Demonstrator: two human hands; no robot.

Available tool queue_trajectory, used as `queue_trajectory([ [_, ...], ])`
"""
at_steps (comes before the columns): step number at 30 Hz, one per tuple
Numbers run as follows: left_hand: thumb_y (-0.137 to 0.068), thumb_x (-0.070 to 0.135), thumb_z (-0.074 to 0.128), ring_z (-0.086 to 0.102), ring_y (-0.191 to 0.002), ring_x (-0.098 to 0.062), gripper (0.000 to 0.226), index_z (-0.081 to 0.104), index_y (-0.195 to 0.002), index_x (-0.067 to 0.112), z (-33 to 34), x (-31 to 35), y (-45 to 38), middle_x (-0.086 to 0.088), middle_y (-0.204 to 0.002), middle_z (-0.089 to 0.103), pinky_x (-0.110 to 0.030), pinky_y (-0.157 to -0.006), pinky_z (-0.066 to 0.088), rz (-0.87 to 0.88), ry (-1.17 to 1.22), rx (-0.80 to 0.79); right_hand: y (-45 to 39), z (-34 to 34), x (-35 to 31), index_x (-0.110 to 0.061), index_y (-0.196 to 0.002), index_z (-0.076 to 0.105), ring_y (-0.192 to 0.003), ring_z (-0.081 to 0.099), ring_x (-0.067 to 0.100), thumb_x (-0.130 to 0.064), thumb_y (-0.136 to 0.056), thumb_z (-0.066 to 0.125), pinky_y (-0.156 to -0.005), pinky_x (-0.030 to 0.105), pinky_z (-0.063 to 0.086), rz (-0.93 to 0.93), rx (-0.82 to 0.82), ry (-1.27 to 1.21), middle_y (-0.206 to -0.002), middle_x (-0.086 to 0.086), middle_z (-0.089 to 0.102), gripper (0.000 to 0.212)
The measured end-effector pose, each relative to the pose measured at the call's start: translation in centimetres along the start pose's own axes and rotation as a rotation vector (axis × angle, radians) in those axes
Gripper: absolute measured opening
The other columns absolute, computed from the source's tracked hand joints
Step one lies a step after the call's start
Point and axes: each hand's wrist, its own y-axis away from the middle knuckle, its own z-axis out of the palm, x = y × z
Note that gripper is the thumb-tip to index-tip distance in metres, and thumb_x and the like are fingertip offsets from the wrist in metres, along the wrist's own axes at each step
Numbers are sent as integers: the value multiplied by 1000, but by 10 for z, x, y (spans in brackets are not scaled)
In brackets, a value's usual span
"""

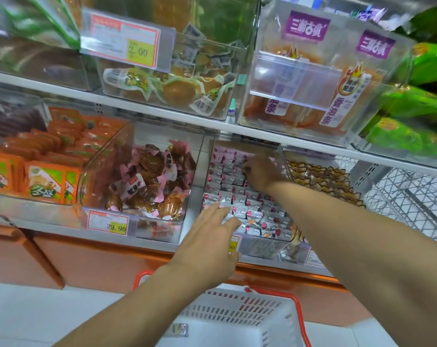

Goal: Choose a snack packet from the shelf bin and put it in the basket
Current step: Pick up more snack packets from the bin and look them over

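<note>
My right hand curls among far snack packets, grip unclear; my left hand hovers near, fingers straight.

Right hand reaches deep among small packets in the clear shelf bin; left hand, flat, hovers above the white basket.

The bin of small snack packets stands on the lower shelf, between two other bins; the basket is below it.
</note>
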Motion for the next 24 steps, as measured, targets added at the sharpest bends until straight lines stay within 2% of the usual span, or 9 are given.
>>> queue_trajectory([
  [2, -95, 42, 66, -1, -156, -14, 66, 36, -152, 30, 0, 0, 0, 6, -166, 18, -33, -124, 4, 1, 7, -2, -1, -4, 0, -11, -124, 69, -117, 63, 33, 1, -99, 51, -106, 45, 50, -34, -29, 3, -135, 16, 63, 33],
  [6, -94, 41, 67, -1, -156, -14, 67, 35, -153, 31, -1, 0, -1, 6, -168, 15, -34, -124, 4, -8, 26, -9, -4, -16, 5, -8, -106, 72, -95, 69, 27, -1, -98, 55, -86, 35, 55, 8, 104, -128, -104, 12, 73, 20],
  [8, -94, 41, 67, -1, -156, -14, 67, 35, -153, 31, -1, -1, -1, 6, -168, 15, -34, -124, 4, -9, 30, -14, -6, -16, 8, -7, -99, 73, -99, 68, 22, -2, -97, 58, -87, 29, 49, 42, 71, -68, -106, 9, 73, 16],
  [10, -94, 41, 67, -1, -156, -14, 67, 36, -152, 31, -1, -1, 0, 6, -168, 15, -34, -124, 5, -9, 32, -13, -6, -13, 8, -7, -94, 73, -103, 67, 22, -1, -97, 56, -88, 30, 47, 79, 61, -73, -107, 9, 73, 18],
  [13, -94, 41, 68, -1, -156, -13, 66, 37, -152, 31, 0, -1, 0, 7, -167, 16, -34, -124, 5, -8, 41, -8, -3, -11, 5, -5, -84, 70, -103, 67, 26, 1, -97, 53, -94, 41, 52, 105, 143, -143, -101, 10, 73, 22],
  [16, -94, 41, 67, -1, -156, -13, 66, 37, -152, 31, -1, -1, -1, 6, -167, 17, -34, -125, 6, -7, 53, -8, 2, -15, -2, -15, -78, 57, -97, 64, 25, 0, -100, 48, -83, 36, 49, 136, 290, -226, -95, 8, 68, 28],
  [18, -94, 41, 67, 0, -155, -13, 66, 38, -152, 30, -2, -1, -2, 6, -167, 18, -34, -124, 7, -7, 73, -5, 4, -18, -7, -15, -84, 57, -97, 62, 27, -4, -103, 44, -78, 31, 43, 191, 411, -311, -94, 7, 65, 26],
  [20, -94, 40, 67, 4, -154, -11, 63, 41, -150, 30, -4, -1, -2, 6, -165, 21, -32, -124, 9, -7, 100, 11, 7, -22, -11, -1, -104, 62, -97, 63, 30, -10, -106, 40, -78, 33, 46, 284, 494, -339, -105, 16, 67, 24],
  [24, -93, 42, 69, 17, -147, -9, 59, 46, -145, 30, -8, 1, -2, 8, -156, 30, -28, -119, 18, -34, 152, 35, 15, -26, -8, 0, -107, 63, -88, 65, 29, -9, -106, 40, -79, 40, 57, 328, 481, -312, -106, 18, 68, 25],
])
